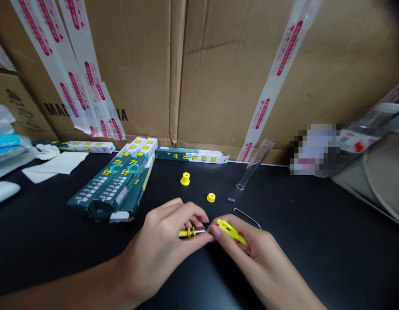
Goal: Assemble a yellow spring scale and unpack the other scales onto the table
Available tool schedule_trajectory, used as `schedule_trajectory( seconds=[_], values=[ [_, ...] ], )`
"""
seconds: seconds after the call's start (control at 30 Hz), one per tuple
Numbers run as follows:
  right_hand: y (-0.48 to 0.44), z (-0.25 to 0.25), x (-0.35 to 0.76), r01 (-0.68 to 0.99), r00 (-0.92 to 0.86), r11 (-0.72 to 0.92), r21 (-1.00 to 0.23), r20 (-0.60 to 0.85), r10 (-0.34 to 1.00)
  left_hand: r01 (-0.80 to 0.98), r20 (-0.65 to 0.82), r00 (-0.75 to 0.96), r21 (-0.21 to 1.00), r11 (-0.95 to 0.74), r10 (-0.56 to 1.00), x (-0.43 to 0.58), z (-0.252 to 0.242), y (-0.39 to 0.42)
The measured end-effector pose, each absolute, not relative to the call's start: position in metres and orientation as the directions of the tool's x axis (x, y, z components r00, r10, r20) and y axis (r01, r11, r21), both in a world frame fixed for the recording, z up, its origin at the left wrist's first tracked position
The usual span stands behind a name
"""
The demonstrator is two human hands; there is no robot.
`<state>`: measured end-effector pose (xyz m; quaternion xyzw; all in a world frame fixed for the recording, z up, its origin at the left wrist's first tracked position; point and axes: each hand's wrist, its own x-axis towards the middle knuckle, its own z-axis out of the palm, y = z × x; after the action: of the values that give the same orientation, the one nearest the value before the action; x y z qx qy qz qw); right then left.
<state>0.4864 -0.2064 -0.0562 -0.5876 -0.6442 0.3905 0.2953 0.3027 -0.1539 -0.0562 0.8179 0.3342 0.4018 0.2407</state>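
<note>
Right of the clear tube (255, 165), a package (316, 148) is blurred; below the tube, the bent rod (247, 216) is partly covered by the right hand (259, 247).

Left hand (167, 230) and right hand (258, 247) nearly meet (both pinching).

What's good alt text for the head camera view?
The left hand holds a yellow-and-metal part and the right hand a slim yellow piece, close together over a black tabletop. Beyond are two yellow caps, a small spring, a bent metal rod and a clear tube.
</note>
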Motion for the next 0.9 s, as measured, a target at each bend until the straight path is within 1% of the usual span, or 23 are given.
schedule_trajectory(
  seconds=[0.2,0.5,0.6,0.9],
  values=[
    [-0.206,-0.055,0.486,0.488,-0.148,-0.008,-0.873,-0.092,0.985,0.372,0.514,0.472,0.620,-0.691,0.716,0.302,-0.056,-0.154],
    [-0.203,-0.050,0.486,0.368,-0.128,-0.107,-0.924,-0.164,0.978,0.374,0.531,0.454,0.615,-0.694,0.715,0.301,-0.057,-0.154],
    [-0.203,-0.049,0.486,0.349,-0.132,-0.116,-0.930,-0.171,0.976,0.371,0.545,0.458,0.601,-0.708,0.703,0.302,-0.056,-0.154],
    [-0.202,-0.043,0.484,0.321,-0.095,-0.145,-0.936,-0.184,0.978,0.303,0.593,0.473,0.585,-0.752,0.652,0.300,-0.058,-0.155]
  ],
)
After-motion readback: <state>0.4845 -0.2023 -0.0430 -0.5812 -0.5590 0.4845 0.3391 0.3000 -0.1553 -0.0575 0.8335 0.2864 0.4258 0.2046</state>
